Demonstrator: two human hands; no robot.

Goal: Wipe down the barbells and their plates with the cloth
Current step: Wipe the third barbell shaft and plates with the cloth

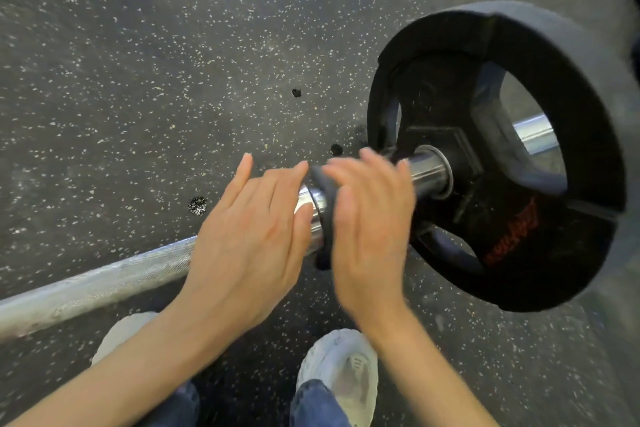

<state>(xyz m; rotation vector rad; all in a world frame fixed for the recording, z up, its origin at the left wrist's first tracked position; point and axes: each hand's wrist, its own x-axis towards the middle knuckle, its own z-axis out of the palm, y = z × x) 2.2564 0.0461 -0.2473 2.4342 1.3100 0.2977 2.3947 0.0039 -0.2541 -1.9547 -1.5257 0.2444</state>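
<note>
Barbell (104, 282), heavy steel, lies on the floor; left hand (256, 232) flat, right hand (367, 218) blurred, grip unclear, dark cloth (323, 184) between them; plate (519, 163) just beyond.

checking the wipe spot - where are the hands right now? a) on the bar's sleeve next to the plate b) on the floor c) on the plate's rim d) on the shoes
a: the left hand and right hand both lie over the chrome sleeve just short of the plate, with a dark cloth between them.
</note>
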